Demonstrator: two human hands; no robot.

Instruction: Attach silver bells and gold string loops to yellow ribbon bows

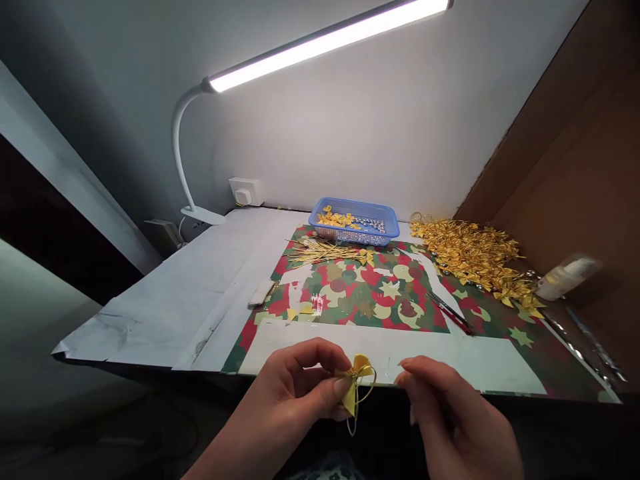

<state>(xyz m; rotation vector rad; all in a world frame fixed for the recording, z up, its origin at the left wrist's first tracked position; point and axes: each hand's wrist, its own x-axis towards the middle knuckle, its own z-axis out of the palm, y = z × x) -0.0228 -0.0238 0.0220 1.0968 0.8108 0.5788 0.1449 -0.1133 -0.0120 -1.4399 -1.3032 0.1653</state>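
Observation:
My left hand [295, 390] is closed in a pinch on a small yellow ribbon bow [356, 383] with a thin gold loop hanging from it, held just in front of the table's near edge. My right hand [450, 417] hovers close to the right of the bow, fingers curled and blurred by motion; nothing shows in it. Both hands are below a white sheet [450, 357] that lies on patterned red, green and gold wrapping paper [370, 293].
A blue basket [355, 223] with yellow bows and silver bits stands at the back. A heap of finished gold bows [473, 257] lies at the right, gold strings [325, 252] near the basket, scissors [450, 312], a glue bottle [567, 275], a clamp lamp [320, 43].

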